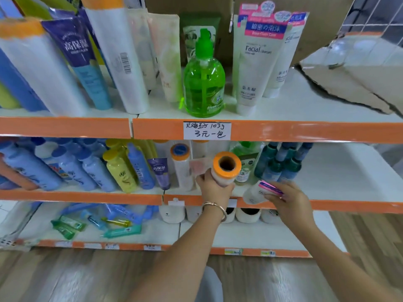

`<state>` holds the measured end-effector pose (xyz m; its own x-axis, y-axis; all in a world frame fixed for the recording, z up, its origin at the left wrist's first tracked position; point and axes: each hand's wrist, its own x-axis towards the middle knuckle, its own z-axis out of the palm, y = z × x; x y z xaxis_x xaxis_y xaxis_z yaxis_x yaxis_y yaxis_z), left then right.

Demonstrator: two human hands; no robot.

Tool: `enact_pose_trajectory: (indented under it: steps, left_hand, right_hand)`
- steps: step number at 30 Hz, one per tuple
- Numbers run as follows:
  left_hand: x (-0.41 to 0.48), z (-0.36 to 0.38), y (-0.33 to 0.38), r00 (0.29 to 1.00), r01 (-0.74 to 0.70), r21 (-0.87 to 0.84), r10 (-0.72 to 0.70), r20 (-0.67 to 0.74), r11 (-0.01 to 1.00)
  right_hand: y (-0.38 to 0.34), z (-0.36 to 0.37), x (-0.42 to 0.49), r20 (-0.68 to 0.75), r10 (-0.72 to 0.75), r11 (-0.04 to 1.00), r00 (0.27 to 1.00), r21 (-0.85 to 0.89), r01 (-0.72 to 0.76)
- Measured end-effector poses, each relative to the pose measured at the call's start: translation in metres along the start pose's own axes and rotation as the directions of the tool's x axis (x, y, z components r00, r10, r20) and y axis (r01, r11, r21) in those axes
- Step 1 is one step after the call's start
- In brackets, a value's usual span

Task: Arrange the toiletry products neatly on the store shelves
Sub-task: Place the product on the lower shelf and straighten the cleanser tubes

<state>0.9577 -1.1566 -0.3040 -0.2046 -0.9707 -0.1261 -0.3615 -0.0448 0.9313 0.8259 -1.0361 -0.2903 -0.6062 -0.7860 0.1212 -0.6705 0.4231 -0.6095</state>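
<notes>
My left hand [214, 189] grips a white roll with an orange end [224, 168], its hollow core facing me, held just above the front of the middle shelf [340, 204]. My right hand [287, 199] holds a white facial cleanser tube with a pink top [259, 191], lying tilted over that shelf's orange edge. Behind them stand more orange-capped rolls [182, 164], a purple tube [161, 171] and dark green bottles [281, 162]. On the top shelf [305, 110] a green pump bottle [204, 81] stands beside white facial cleanser tubes [255, 68].
Blue and yellow bottles [87, 168] crowd the left of the middle shelf. The bottom shelf [239, 238] carries loose toothpaste tubes [96, 223] and white cups [248, 214]. A cardboard box [357, 68] leans at the top right. A handwritten price label [206, 130] hangs on the top edge. Wooden floor lies below.
</notes>
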Motion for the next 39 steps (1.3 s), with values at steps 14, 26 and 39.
enact_pose_trajectory:
  steps: [14, 26, 39]
  left_hand:
    - [0.042, 0.056, -0.007, 0.99, 0.1, 0.045, -0.095, -0.107, 0.994]
    - [0.038, 0.052, -0.007, 0.993, 0.09, 0.014, -0.088, -0.078, 0.996]
    - [-0.027, -0.015, 0.013, 0.906, 0.38, 0.121, -0.395, 0.151, 0.917]
  right_hand:
    - [0.017, -0.005, 0.002, -0.133, 0.058, 0.981, 0.989, 0.19, -0.032]
    - [-0.02, -0.065, 0.016, -0.075, 0.037, 0.951, 0.996, 0.308, -0.012]
    - [-0.117, -0.198, 0.05, -0.165, -0.064, 0.766, 0.984, 0.624, 0.155]
